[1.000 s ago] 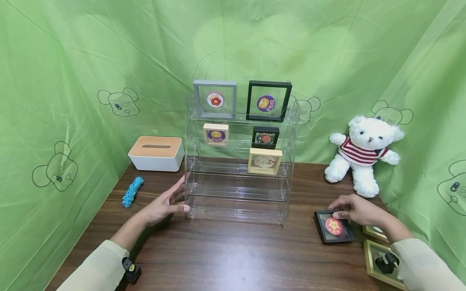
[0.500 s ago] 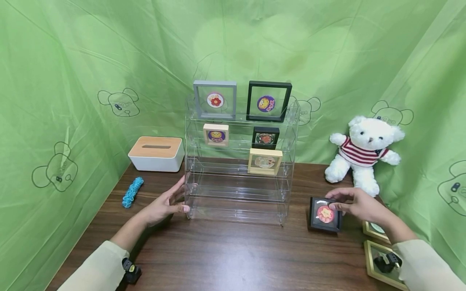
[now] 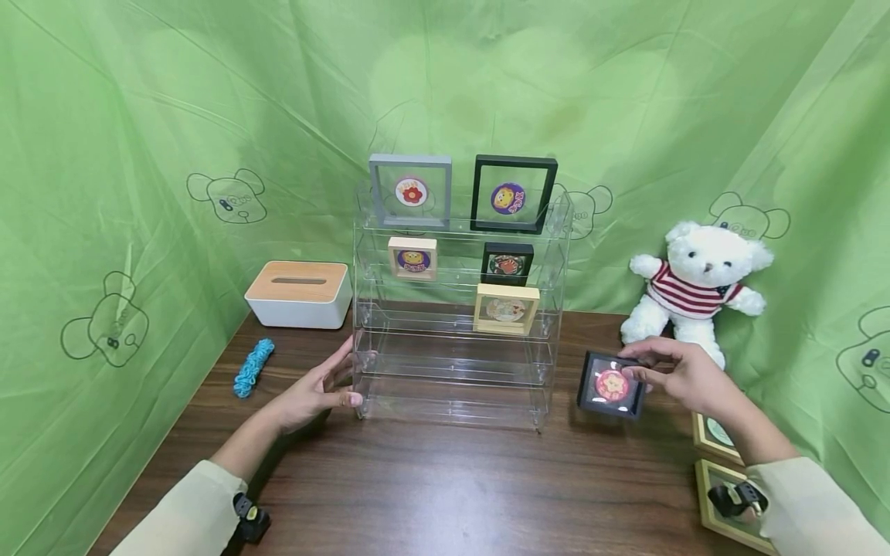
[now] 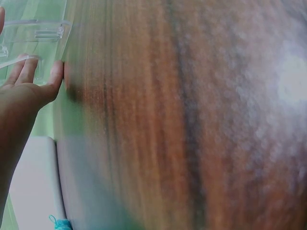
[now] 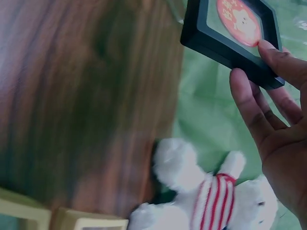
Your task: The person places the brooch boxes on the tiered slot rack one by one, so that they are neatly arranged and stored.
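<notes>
My right hand (image 3: 684, 378) pinches a small black display frame (image 3: 591, 390) by its right edge, thumb over the front. A red round badge with a yellow star shape sits in this frame; the right wrist view shows the black frame (image 5: 230, 52) off the table. At the left side of a clear acrylic tiered display rack (image 3: 452, 367), my left hand (image 3: 316, 392) rests with extended fingers against the side panel. On the rack's upper tiers stand a grey frame (image 3: 375, 193), a large black frame (image 3: 514, 161), a pale wood frame (image 3: 412, 243), a small black frame (image 3: 507, 249) and a light yellow frame (image 3: 507, 292).
Two light wood frames (image 3: 704, 494) lie at the right, partly under the right forearm. Behind the right hand sits a white teddy bear (image 3: 698, 297). A tissue box (image 3: 299, 309) and a blue rope bundle (image 3: 253, 367) are at the left. Green cloth (image 3: 278, 93) encloses the table.
My right hand has lifted the black frame off the table and carried it left and away from me, tilting it more upright. The left hand stays at the rack.
</notes>
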`<state>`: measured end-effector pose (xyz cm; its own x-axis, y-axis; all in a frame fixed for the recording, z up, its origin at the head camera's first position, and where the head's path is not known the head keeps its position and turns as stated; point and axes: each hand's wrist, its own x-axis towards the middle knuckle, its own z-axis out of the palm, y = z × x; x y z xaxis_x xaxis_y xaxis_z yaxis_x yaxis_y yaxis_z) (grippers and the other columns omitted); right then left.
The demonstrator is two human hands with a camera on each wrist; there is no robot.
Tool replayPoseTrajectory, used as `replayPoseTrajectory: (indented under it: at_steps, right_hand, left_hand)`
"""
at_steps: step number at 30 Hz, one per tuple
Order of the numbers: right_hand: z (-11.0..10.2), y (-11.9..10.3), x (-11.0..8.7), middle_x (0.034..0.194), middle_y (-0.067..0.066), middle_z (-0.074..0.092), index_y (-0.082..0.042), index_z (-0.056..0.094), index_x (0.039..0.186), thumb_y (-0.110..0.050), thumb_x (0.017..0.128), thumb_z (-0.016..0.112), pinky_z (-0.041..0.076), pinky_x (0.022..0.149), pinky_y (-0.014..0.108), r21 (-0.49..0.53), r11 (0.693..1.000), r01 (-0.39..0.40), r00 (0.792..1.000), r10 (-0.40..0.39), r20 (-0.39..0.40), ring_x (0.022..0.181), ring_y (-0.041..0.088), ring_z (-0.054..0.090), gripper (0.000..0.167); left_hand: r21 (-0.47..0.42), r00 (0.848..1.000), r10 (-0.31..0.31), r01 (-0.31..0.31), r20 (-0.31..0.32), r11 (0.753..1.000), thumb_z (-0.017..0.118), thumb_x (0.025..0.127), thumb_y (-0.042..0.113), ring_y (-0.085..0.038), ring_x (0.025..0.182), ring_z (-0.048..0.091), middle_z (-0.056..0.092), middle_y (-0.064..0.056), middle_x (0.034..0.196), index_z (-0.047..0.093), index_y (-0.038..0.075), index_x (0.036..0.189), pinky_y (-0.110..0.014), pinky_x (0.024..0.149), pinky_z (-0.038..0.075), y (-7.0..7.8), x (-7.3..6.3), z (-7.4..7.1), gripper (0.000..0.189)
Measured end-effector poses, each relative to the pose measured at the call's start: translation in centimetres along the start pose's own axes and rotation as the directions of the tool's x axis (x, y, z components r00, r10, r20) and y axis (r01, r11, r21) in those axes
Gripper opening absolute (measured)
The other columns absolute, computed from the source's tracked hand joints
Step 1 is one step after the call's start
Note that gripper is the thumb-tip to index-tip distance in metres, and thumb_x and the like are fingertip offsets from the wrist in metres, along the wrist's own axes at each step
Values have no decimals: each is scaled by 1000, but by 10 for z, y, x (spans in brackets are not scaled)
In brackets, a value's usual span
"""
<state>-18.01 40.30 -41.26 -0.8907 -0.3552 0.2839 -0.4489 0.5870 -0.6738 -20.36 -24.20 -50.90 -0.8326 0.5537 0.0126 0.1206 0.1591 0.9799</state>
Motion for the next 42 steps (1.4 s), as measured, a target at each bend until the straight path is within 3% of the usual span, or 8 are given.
replayPoseTrajectory:
  at_steps: [7,11,15,22,27,33,38,42]
  right_hand:
    - [-6,-32,15,96,-1,81,-4,83,113,23,76,86,58,62,15,-79,981,180,969,-190,-156,71,1,70,46]
    - [-10,-53,25,95,-3,81,-7,84,109,26,71,88,56,63,12,-103,957,270,939,-285,-192,73,-1,69,50]
    - [-11,-77,35,103,-1,81,-5,84,110,26,72,88,61,73,12,-101,945,310,926,-325,-192,89,-3,74,49]
    - [-5,-115,51,111,-7,79,-5,84,112,23,77,88,64,76,15,-87,941,326,925,-336,-179,102,0,74,45]
    - [5,-138,69,109,7,82,-8,85,111,24,75,89,64,76,15,-70,916,394,896,-400,-191,102,-2,74,48]
    - [25,-166,95,112,10,82,-7,85,113,18,81,88,66,78,18,-35,906,422,891,-421,-172,103,-3,74,42]
    - [46,-183,124,114,9,82,-9,85,115,15,85,87,67,75,21,-11,888,461,881,-458,-120,101,4,75,38]
    - [65,-194,145,112,8,82,-9,86,114,12,86,87,66,71,21,-28,865,501,857,-500,-121,95,14,76,36]
  left_hand:
    - [-8,1000,7,-7,5,1000,76,104,7,-59,168,10,5,-29,184,-3,32,179,-44,128,41,-2,0,0,112]
    - [-6,1000,-9,9,1,1000,75,104,8,-59,168,8,5,-29,184,-4,32,179,-55,130,36,-1,0,-1,112]
    - [-5,1000,-24,24,-5,1000,75,105,9,-59,168,6,4,-30,184,-4,31,179,-69,128,32,-1,0,-1,111]
    - [-7,1000,-3,3,9,1000,76,104,9,-59,168,9,11,-32,182,-5,33,179,-69,129,31,1,-1,1,112]
    - [-20,1000,-24,24,0,999,76,105,11,-60,168,4,2,-31,184,-6,35,179,-76,129,22,1,0,1,113]
    - [-29,1000,-19,19,2,999,75,105,9,-61,167,1,0,-31,184,-7,33,179,-76,129,22,-1,0,1,113]
    - [-32,1000,-15,15,0,999,75,105,9,-61,167,2,-2,-30,184,-7,34,179,-76,129,21,0,-1,1,113]
    - [-31,1000,-30,30,-9,999,76,105,10,-61,167,1,-9,-28,184,-7,33,179,-75,129,22,1,-1,1,113]
